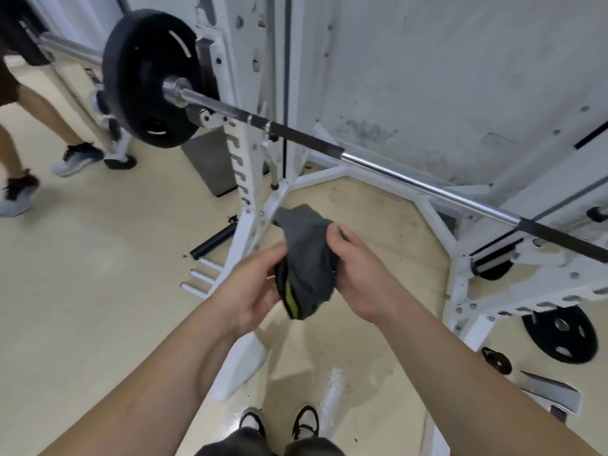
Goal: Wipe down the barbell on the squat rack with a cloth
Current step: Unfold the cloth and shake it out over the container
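Your left hand (250, 287) and right hand (358, 278) pinch a bunched, soft grey cloth (306, 258) between them, in front of you, below and clear of the barbell (411, 182). The bar runs left to right on the white squat rack (245, 166), part shiny steel, part dark knurled grip. A loose fold could snag on that rough knurling or slip from your fingers
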Action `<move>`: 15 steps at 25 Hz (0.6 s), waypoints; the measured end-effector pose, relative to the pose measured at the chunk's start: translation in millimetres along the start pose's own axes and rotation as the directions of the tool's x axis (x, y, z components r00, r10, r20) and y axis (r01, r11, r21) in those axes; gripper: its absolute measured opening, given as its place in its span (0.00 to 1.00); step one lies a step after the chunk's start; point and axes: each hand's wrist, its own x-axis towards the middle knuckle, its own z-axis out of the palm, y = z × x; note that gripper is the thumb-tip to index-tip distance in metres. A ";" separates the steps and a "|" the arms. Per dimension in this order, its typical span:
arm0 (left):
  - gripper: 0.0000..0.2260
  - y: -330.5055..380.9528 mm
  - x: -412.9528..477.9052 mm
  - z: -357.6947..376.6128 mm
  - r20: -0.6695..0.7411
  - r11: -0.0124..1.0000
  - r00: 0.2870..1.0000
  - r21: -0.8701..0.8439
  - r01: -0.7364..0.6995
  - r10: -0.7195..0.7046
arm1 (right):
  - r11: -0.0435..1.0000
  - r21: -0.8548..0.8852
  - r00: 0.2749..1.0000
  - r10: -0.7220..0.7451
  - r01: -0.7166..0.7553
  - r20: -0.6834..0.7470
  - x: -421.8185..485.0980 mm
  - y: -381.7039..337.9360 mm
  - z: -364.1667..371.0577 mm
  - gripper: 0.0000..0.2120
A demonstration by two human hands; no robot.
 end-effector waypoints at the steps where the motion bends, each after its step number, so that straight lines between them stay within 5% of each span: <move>1: 0.16 -2.9 -2.7 -2.4 0.022 0.998 0.999 0.045 0.039 -0.040 | 0.994 0.106 0.999 0.033 -0.037 0.038 -1.7 3.3 -1.8 0.17; 5: 0.23 -3.7 -5.5 -11.8 -0.002 0.993 1.000 0.116 0.009 -0.009 | 0.939 0.274 0.970 0.163 -0.209 0.181 -2.4 20.8 -20.5 0.22; 7: 0.16 -5.3 -7.9 -9.4 -0.022 0.963 0.995 0.253 -0.092 0.101 | 0.947 0.221 0.965 0.199 -0.235 0.173 0.9 28.5 -13.2 0.18; 10: 0.09 -6.1 -17.5 -5.2 -0.135 0.882 0.962 0.444 -0.156 0.239 | 0.984 -0.071 0.986 0.163 -0.162 0.015 5.5 32.6 15.5 0.05; 15: 0.20 8.4 -28.3 -30.2 -0.288 0.882 0.916 0.455 -0.125 0.278 | 0.870 -0.489 0.945 -0.207 0.058 -0.255 15.4 34.4 50.1 0.16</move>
